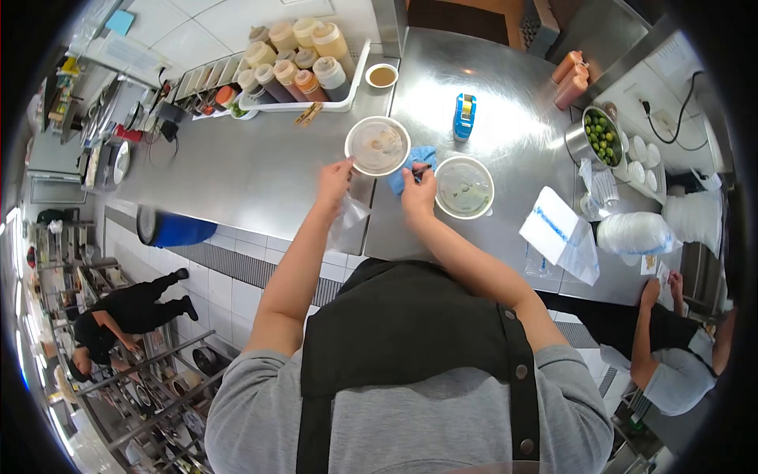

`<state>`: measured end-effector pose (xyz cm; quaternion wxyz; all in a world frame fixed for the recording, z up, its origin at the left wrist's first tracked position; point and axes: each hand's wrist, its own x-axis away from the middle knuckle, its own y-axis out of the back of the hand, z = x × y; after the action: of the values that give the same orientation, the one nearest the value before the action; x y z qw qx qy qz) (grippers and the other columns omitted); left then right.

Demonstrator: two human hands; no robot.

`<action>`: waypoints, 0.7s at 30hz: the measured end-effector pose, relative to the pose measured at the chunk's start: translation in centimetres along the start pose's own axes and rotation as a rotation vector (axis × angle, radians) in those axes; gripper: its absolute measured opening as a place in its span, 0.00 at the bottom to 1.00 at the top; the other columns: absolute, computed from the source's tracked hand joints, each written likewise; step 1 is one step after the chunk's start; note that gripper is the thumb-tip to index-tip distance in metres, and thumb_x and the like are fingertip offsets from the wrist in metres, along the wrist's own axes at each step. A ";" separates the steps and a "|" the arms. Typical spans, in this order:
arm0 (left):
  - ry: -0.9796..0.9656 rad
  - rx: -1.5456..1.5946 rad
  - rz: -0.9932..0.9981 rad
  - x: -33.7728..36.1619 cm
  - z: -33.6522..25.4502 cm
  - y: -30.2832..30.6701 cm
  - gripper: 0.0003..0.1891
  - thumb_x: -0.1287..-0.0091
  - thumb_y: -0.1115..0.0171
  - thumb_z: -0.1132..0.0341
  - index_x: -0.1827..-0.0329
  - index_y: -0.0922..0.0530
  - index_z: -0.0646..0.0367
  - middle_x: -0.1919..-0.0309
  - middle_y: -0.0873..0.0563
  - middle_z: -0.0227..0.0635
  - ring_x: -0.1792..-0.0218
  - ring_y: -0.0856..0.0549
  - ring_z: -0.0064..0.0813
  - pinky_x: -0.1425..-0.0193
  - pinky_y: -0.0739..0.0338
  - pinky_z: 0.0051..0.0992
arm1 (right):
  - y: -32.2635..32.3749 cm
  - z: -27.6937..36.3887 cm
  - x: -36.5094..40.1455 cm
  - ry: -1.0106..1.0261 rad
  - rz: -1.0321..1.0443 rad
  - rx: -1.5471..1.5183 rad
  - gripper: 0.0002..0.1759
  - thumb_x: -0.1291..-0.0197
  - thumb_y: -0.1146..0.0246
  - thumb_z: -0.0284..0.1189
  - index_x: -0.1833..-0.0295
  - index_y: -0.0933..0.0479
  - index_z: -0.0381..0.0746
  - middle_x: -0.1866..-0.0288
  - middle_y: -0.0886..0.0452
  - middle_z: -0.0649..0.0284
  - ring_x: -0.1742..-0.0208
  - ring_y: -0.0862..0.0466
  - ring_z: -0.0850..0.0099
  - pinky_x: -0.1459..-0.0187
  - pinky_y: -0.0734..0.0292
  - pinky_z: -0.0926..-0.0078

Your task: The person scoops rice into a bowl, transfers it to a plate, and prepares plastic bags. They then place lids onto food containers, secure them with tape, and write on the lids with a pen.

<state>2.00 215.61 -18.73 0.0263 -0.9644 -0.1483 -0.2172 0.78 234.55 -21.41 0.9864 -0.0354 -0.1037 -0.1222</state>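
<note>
At the steel counter's middle, my left hand (335,183) is closed on the near left rim of a round takeout bowl with a clear lid (377,147). A clear plastic bag (349,221) hangs over the counter's front edge just below that hand. My right hand (419,189) is closed around a small black pen-like object (421,170), mostly hidden by the fingers. Beside it lies a crumpled blue cloth (399,180). A second lidded bowl (464,188) with something green inside stands right of my right hand. Beyond it is a blue tape dispenser (464,118).
A white bin (339,104) of squeeze bottles stands at the back left, near a small cup of brown sauce (382,76). On the right are a pot of limes (580,144), white packets (550,225) and wrapped lids (636,234). A co-worker (671,367) stands at right, another person (118,320) at left.
</note>
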 end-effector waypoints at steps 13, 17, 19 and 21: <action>0.080 0.026 0.074 4.2 0.3 -4.2 0.25 0.21 0.45 0.50 0.68 0.16 0.64 0.82 0.34 0.17 0.83 0.41 0.10 0.79 0.48 0.19 | 3.0 -0.8 1.4 0.190 0.400 0.100 0.09 0.39 0.37 0.17 0.53 0.24 0.35 0.60 0.21 0.63 0.58 0.21 0.70 0.52 0.25 0.69; 0.191 0.004 0.022 4.2 1.0 -2.4 0.30 0.24 0.46 0.40 0.70 0.19 0.62 0.81 0.34 0.19 0.82 0.39 0.14 0.78 0.45 0.20 | 4.7 1.3 2.9 0.452 0.639 0.714 0.17 0.50 0.39 0.15 0.52 0.20 0.35 0.53 0.20 0.49 0.54 0.19 0.48 0.47 0.23 0.59; 0.200 0.004 -0.026 4.0 1.7 -1.2 0.32 0.25 0.47 0.38 0.70 0.19 0.61 0.81 0.34 0.20 0.81 0.38 0.15 0.77 0.45 0.20 | 5.4 0.6 2.8 0.592 0.719 0.925 0.14 0.49 0.38 0.16 0.56 0.18 0.35 0.51 0.21 0.47 0.53 0.19 0.46 0.47 0.22 0.58; 0.199 0.003 -0.050 4.1 2.3 0.0 0.32 0.26 0.46 0.37 0.71 0.19 0.61 0.80 0.32 0.21 0.80 0.37 0.15 0.76 0.44 0.20 | 5.7 1.1 2.7 0.603 0.836 1.052 0.11 0.48 0.38 0.17 0.58 0.17 0.35 0.50 0.20 0.46 0.52 0.18 0.46 0.48 0.22 0.57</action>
<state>6.49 217.03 -19.04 0.0370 -0.9340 -0.1694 -0.3123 4.53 239.51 -20.06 0.8229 0.4410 0.1495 0.3256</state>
